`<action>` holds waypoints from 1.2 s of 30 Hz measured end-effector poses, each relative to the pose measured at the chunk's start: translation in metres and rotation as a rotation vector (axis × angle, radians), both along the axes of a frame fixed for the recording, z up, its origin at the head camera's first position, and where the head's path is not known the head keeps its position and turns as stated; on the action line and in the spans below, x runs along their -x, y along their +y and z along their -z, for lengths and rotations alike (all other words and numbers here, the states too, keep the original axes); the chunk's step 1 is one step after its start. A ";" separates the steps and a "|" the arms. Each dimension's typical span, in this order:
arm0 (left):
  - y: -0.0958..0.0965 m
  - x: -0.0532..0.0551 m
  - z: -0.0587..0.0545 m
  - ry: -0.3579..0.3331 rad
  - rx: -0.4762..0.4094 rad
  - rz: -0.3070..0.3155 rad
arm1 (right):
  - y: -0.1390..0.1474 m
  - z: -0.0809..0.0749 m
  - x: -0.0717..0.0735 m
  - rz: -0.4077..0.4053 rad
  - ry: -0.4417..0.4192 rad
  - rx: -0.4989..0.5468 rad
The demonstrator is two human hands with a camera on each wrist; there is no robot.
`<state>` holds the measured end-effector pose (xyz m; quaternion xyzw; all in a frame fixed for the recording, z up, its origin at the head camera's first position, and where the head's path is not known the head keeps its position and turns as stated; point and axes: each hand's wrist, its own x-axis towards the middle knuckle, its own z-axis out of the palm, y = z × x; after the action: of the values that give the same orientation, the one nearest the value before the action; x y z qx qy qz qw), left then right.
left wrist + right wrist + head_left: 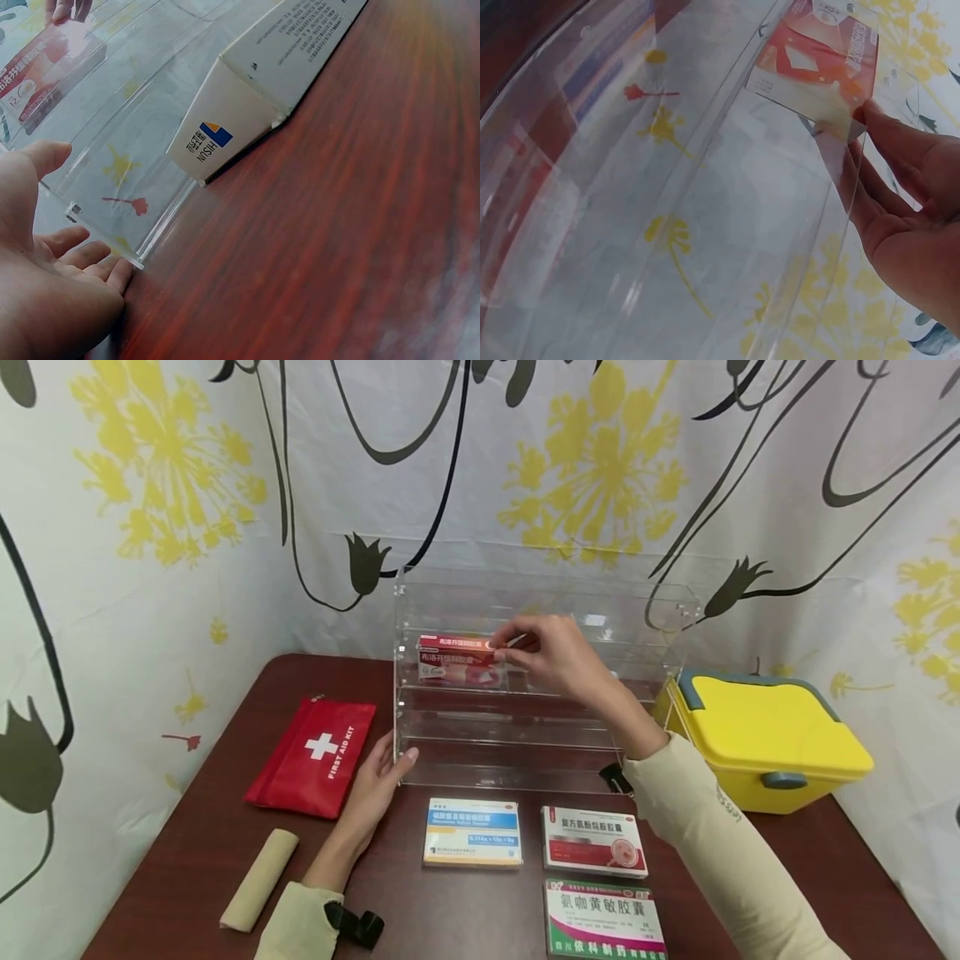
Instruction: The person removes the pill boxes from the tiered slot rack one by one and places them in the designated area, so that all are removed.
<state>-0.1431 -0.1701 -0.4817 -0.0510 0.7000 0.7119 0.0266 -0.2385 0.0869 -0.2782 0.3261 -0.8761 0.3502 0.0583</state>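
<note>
A clear acrylic tiered rack [510,774] stands on the table. At the left of one of its upper tiers is a red-and-white medicine box [453,662]. My right hand [558,656] pinches that box by its right end; the right wrist view shows thumb and fingertips at a corner of the box [821,64]. My left hand [372,789] holds the rack's lower left side, and in the left wrist view the thumb and fingers lie on either side of the panel. In front of the rack lies a blue, white and yellow medicine box [472,833].
To the right of that box lie a white-and-red medicine box [592,842] and a green-and-white one [603,918]. A red first aid pouch [315,758] and a beige roll [259,880] lie on the left. The yellow lidded case [772,735] stands right of the rack.
</note>
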 end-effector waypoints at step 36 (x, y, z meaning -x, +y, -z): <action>-0.005 0.002 0.003 0.027 -0.006 0.001 | 0.039 -0.001 -0.070 -0.083 0.035 0.167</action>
<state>-0.1453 -0.1749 -0.4843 -0.0408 0.6982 0.7145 0.0178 -0.1689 0.1257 -0.2774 0.3620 -0.8286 0.4183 0.0859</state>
